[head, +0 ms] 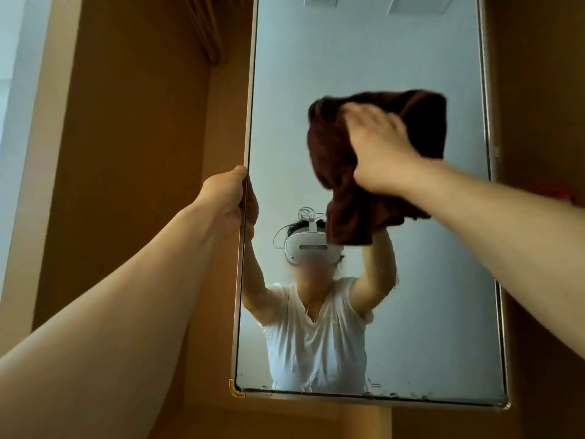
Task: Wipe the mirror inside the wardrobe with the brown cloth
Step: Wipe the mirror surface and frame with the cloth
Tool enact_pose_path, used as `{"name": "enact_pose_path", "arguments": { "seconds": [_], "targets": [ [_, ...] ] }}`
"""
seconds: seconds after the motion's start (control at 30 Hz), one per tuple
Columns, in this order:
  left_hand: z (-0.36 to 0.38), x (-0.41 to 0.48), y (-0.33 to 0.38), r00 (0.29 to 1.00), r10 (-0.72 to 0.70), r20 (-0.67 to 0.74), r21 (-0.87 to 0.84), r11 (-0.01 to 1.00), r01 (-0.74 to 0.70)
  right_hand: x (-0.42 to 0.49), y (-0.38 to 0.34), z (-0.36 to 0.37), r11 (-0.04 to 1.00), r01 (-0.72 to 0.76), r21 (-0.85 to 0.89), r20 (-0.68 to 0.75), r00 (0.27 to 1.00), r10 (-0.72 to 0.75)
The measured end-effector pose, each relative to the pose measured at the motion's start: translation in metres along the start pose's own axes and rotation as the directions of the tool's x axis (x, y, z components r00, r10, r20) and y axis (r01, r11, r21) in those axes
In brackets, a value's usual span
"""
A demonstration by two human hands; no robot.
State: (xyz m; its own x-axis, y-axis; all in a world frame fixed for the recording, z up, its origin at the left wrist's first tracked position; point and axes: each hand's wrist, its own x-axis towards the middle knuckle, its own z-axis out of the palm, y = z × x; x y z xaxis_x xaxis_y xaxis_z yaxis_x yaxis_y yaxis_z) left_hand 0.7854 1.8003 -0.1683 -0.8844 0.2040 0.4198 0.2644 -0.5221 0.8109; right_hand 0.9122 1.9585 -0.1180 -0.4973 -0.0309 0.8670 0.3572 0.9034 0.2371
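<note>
- Head view: we are mid-wipe. The brown cloth is pressed against the upper middle of the mirror, towards its right side, and a loose fold hangs below the wrist.
- The right grip lies on the cloth with its fingers spread across it, pushing it onto the glass. The picture is smeared here, so we cannot tell whether the thumb pinches the fabric underneath.
- The left grip is clenched round the mirror's left edge at about mid-height. The thumb side faces us and the fingers are wrapped onto the glass, as the reflection shows. We judge that it steadies the panel against the push.
- Done so far: we judge the wiping to be under way. The glass around and above the cloth reads even, but the picture does not show whether it has been wiped.
- Left to do: specks and smudges sit along the bottom edge of the glass, well apart from the cloth. We judge that the lower part awaits its pass.
- Counted: one mirror, one brown cloth, two grips, one wardrobe with brown panels on both sides of the mirror, and one reflected person.
</note>
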Motion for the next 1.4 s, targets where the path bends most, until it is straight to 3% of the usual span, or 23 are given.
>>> {"name": "enact_pose_path", "arguments": {
  "seconds": [0.07, 0.17, 0.33, 0.5, 0.6, 0.7, 0.8, 0.9, 1.03, 1.13, 1.2, 1.3, 1.4],
  "targets": [
    [-0.001, 0.0, 0.0, 1.0, 0.011, 0.009, 0.012, 1.0, -0.011, 0.012, 0.0, -0.007, 0.994, -0.098, 0.044, -0.006, 0.995, 0.098],
    [-0.001, 0.0, -0.001, 0.999, 0.03, 0.022, 0.054, 0.998, -0.031, -0.005, -0.017, 0.002, 0.995, -0.098, 0.026, -0.04, 0.994, 0.099],
    [0.001, 0.007, -0.004, 0.999, 0.033, -0.015, 0.041, 0.999, -0.032, -0.085, -0.051, 0.041, 0.963, 0.267, -0.045, 0.063, 0.962, -0.264],
    [0.003, 0.007, -0.003, 0.999, -0.017, -0.037, -0.069, 0.998, 0.014, -0.079, -0.039, 0.039, 0.92, 0.389, -0.042, 0.127, 0.916, -0.381],
    [0.003, 0.005, -0.003, 0.999, 0.028, -0.039, 0.014, 1.0, -0.027, -0.035, -0.026, 0.019, 0.969, 0.231, -0.085, 0.088, 0.971, -0.224],
    [0.0, 0.001, -0.001, 0.999, 0.038, -0.008, 0.047, 0.998, -0.038, 0.005, -0.019, -0.004, 1.0, 0.01, -0.003, 0.023, 1.0, -0.009],
    [-0.005, -0.001, 0.001, 0.999, 0.014, 0.033, 0.071, 0.997, -0.016, 0.006, -0.031, -0.002, 0.999, -0.048, 0.007, 0.0, 0.999, 0.048],
    [-0.004, -0.002, 0.0, 0.998, 0.025, 0.061, 0.066, 0.997, -0.029, -0.029, -0.055, 0.019, 0.995, 0.092, -0.032, 0.009, 0.996, -0.092],
    [0.002, 0.001, -0.001, 1.0, 0.013, 0.026, 0.005, 1.0, -0.013, -0.088, -0.084, 0.049, 0.933, 0.355, -0.057, 0.094, 0.932, -0.349],
    [0.002, -0.003, 0.002, 0.998, -0.056, 0.029, -0.11, 0.992, 0.059, -0.1, -0.082, 0.056, 0.892, 0.451, -0.011, 0.138, 0.885, -0.445],
    [0.003, -0.003, 0.001, 1.0, -0.016, 0.026, -0.066, 0.998, 0.018, -0.085, -0.072, 0.05, 0.866, 0.498, -0.048, 0.149, 0.861, -0.487],
    [-0.001, 0.004, -0.001, 0.999, 0.028, 0.036, 0.075, 0.997, -0.031, -0.041, -0.063, 0.03, 0.931, 0.354, -0.087, 0.098, 0.933, -0.346],
    [-0.01, 0.004, 0.001, 0.997, -0.01, 0.082, 0.092, 0.996, 0.002, -0.006, -0.065, 0.013, 0.986, 0.163, -0.017, 0.019, 0.986, -0.163]
  ]
}}
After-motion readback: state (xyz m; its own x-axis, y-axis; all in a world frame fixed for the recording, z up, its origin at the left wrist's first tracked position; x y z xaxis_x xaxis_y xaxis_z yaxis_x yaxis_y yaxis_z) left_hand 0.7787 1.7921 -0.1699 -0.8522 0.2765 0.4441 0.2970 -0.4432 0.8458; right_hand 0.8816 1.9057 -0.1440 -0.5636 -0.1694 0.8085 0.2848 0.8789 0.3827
